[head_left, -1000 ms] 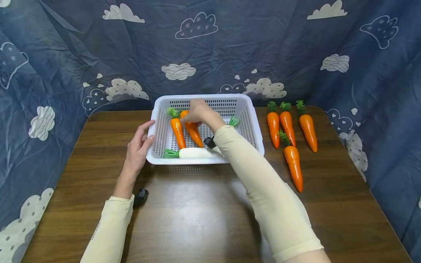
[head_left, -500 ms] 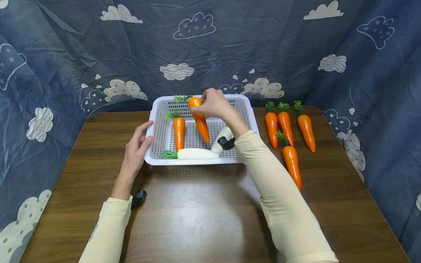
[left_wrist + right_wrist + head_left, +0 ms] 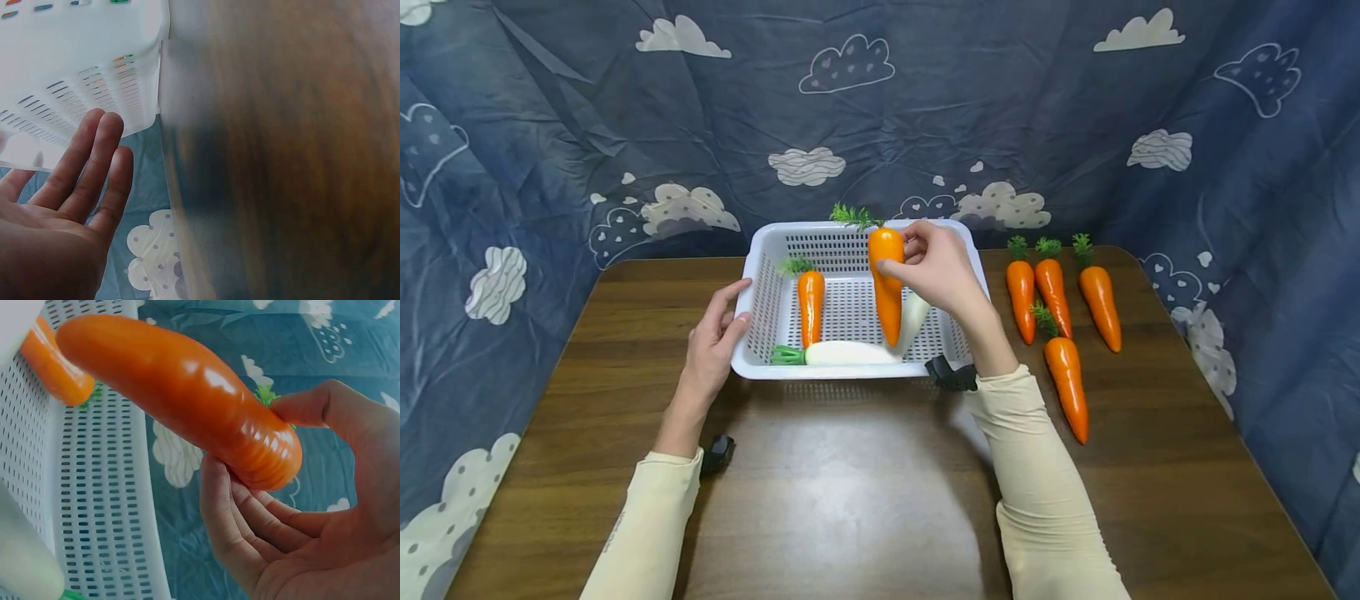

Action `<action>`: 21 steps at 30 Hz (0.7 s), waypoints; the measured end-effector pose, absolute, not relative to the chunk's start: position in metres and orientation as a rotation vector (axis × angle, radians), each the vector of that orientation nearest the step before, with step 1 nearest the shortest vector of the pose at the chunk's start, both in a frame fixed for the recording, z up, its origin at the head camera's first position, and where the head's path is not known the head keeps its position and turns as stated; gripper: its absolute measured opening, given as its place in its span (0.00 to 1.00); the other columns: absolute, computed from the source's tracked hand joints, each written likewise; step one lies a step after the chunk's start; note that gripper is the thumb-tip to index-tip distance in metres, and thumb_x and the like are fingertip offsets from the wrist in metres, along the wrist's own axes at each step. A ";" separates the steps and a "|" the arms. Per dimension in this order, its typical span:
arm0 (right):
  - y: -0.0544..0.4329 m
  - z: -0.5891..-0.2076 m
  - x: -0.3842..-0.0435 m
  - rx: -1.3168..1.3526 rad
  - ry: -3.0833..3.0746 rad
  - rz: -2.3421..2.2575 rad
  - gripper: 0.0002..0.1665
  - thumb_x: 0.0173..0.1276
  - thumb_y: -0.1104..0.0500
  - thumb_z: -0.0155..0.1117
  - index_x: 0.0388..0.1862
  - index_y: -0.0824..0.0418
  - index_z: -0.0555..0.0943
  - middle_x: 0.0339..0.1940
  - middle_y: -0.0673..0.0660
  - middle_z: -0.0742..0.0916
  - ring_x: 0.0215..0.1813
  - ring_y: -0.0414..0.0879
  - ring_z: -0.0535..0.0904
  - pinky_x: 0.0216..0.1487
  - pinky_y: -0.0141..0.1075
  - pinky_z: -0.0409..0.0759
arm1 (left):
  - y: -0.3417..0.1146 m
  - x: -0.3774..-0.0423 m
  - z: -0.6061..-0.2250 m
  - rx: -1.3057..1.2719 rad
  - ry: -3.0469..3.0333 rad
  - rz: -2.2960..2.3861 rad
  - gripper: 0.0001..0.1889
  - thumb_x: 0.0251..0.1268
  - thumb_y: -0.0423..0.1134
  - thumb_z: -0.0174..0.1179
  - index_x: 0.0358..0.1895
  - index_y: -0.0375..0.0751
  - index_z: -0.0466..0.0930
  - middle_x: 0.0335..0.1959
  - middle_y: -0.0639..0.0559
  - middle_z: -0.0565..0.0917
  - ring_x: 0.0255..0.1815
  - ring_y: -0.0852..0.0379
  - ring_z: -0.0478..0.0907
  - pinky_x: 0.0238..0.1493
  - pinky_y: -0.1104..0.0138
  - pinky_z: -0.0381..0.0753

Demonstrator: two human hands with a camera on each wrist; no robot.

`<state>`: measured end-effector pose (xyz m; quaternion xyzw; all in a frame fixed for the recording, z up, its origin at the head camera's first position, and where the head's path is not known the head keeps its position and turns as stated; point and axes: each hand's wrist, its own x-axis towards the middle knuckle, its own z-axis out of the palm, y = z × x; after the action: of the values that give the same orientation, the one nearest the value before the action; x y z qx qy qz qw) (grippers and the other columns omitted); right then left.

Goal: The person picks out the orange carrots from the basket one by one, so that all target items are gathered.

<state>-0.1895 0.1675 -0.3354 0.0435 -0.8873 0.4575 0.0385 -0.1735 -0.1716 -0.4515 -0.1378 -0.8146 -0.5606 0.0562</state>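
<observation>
My right hand (image 3: 942, 265) pinches a toy carrot (image 3: 887, 287) near its thick top, between thumb and fingers. The carrot hangs tip down over the white plastic basket (image 3: 842, 374); in the right wrist view the held carrot (image 3: 206, 394) has its green tuft mostly hidden. My left hand (image 3: 711, 337) touches the basket's left side, and in the left wrist view the left hand's fingers (image 3: 100, 169) lie nearly straight against the wall. Inside the basket are another carrot (image 3: 811, 304), a white radish (image 3: 850, 352) along the front and a second radish (image 3: 914, 318), partly hidden behind the held carrot.
To the right of the basket, several carrots lie on the wooden table (image 3: 842, 500): a near carrot (image 3: 1066, 383), a far-right carrot (image 3: 1101, 304) and others beside them. A blue cloud-patterned cloth (image 3: 880, 125) hangs right behind the table.
My right hand has lifted the carrot off the basket floor and carried it to the right. The other basket carrot now stands straighter. My left hand stays at the basket's left side.
</observation>
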 end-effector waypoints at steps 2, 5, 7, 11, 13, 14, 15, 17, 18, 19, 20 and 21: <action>0.170 -0.339 -0.183 0.127 -2.683 1.434 0.27 0.63 0.53 0.75 0.58 0.65 0.81 0.44 0.60 0.89 0.45 0.51 0.85 0.50 0.41 0.85 | -0.171 -0.174 -0.452 -0.418 -2.476 -1.698 0.26 0.84 0.42 0.50 0.80 0.56 0.65 0.60 0.31 0.85 0.49 0.31 0.88 0.35 0.72 0.86; 0.173 -0.343 -0.175 0.114 -2.655 1.444 0.29 0.64 0.53 0.76 0.60 0.64 0.80 0.45 0.60 0.90 0.46 0.51 0.86 0.52 0.43 0.85 | -0.170 -0.173 -0.453 -0.419 -2.485 -1.692 0.26 0.84 0.43 0.51 0.80 0.57 0.65 0.62 0.32 0.85 0.49 0.32 0.88 0.35 0.71 0.86; 0.173 -0.343 -0.171 0.121 -2.637 1.447 0.29 0.64 0.53 0.76 0.61 0.64 0.80 0.45 0.60 0.91 0.47 0.51 0.86 0.53 0.44 0.85 | -0.170 -0.173 -0.453 -0.420 -2.485 -1.689 0.26 0.84 0.43 0.51 0.80 0.58 0.65 0.61 0.32 0.85 0.49 0.36 0.89 0.35 0.71 0.87; 0.174 -0.341 -0.165 0.140 -2.613 1.438 0.29 0.64 0.52 0.77 0.61 0.62 0.81 0.44 0.58 0.91 0.47 0.50 0.87 0.54 0.45 0.84 | -0.171 -0.174 -0.453 -0.420 -2.481 -1.677 0.26 0.84 0.43 0.51 0.80 0.58 0.66 0.58 0.32 0.87 0.44 0.47 0.90 0.34 0.71 0.87; 0.176 -0.339 -0.162 0.146 -2.608 1.427 0.29 0.64 0.51 0.77 0.60 0.60 0.81 0.44 0.57 0.91 0.47 0.49 0.86 0.54 0.45 0.83 | -0.172 -0.174 -0.453 -0.416 -2.480 -1.674 0.26 0.83 0.43 0.52 0.80 0.58 0.66 0.57 0.32 0.87 0.43 0.50 0.90 0.34 0.70 0.87; 0.176 -0.338 -0.161 0.144 -2.607 1.418 0.29 0.64 0.51 0.77 0.60 0.60 0.82 0.44 0.56 0.91 0.47 0.49 0.87 0.54 0.45 0.83 | -0.172 -0.174 -0.453 -0.415 -2.480 -1.674 0.26 0.83 0.43 0.52 0.80 0.58 0.66 0.57 0.32 0.87 0.43 0.50 0.90 0.34 0.70 0.87; 0.178 -0.337 -0.159 0.143 -2.606 1.405 0.29 0.64 0.50 0.78 0.60 0.60 0.82 0.44 0.56 0.91 0.47 0.49 0.87 0.54 0.45 0.83 | -0.172 -0.174 -0.453 -0.415 -2.480 -1.677 0.26 0.83 0.43 0.51 0.80 0.58 0.66 0.57 0.32 0.87 0.43 0.49 0.90 0.34 0.70 0.87; 0.180 -0.335 -0.156 0.145 -2.597 1.381 0.29 0.64 0.51 0.78 0.60 0.60 0.82 0.44 0.56 0.92 0.47 0.49 0.87 0.53 0.45 0.83 | -0.173 -0.174 -0.452 -0.417 -2.479 -1.681 0.26 0.83 0.43 0.51 0.80 0.57 0.66 0.58 0.31 0.86 0.45 0.45 0.90 0.34 0.71 0.87; 0.182 -0.335 -0.154 0.146 -2.591 1.370 0.29 0.64 0.51 0.78 0.60 0.60 0.82 0.44 0.57 0.92 0.47 0.49 0.87 0.53 0.45 0.82 | -0.173 -0.174 -0.452 -0.417 -2.481 -1.680 0.26 0.84 0.43 0.51 0.80 0.57 0.65 0.59 0.31 0.86 0.45 0.44 0.90 0.34 0.71 0.87; 0.183 -0.334 -0.152 0.149 -2.587 1.359 0.29 0.64 0.51 0.78 0.60 0.60 0.82 0.44 0.57 0.92 0.47 0.49 0.87 0.52 0.46 0.82 | -0.173 -0.174 -0.452 -0.416 -2.482 -1.680 0.26 0.84 0.42 0.51 0.80 0.56 0.65 0.59 0.31 0.86 0.46 0.42 0.90 0.34 0.71 0.87; 0.185 -0.333 -0.150 0.150 -2.585 1.348 0.29 0.64 0.51 0.78 0.61 0.60 0.82 0.44 0.57 0.92 0.47 0.49 0.87 0.52 0.46 0.83 | -0.173 -0.174 -0.451 -0.415 -2.483 -1.683 0.26 0.84 0.42 0.51 0.80 0.56 0.65 0.59 0.31 0.86 0.46 0.41 0.90 0.34 0.71 0.87; 0.186 -0.332 -0.148 0.153 -2.587 1.336 0.29 0.64 0.51 0.78 0.61 0.60 0.82 0.44 0.57 0.92 0.47 0.49 0.87 0.52 0.45 0.84 | -0.173 -0.174 -0.451 -0.412 -2.483 -1.684 0.26 0.84 0.42 0.51 0.80 0.55 0.65 0.59 0.31 0.86 0.46 0.39 0.90 0.35 0.71 0.87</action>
<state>-0.1484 0.1858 -0.3319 0.0523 -0.8816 0.4553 0.1126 -0.1736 -0.1726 -0.4512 -0.1357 -0.8187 -0.5551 0.0565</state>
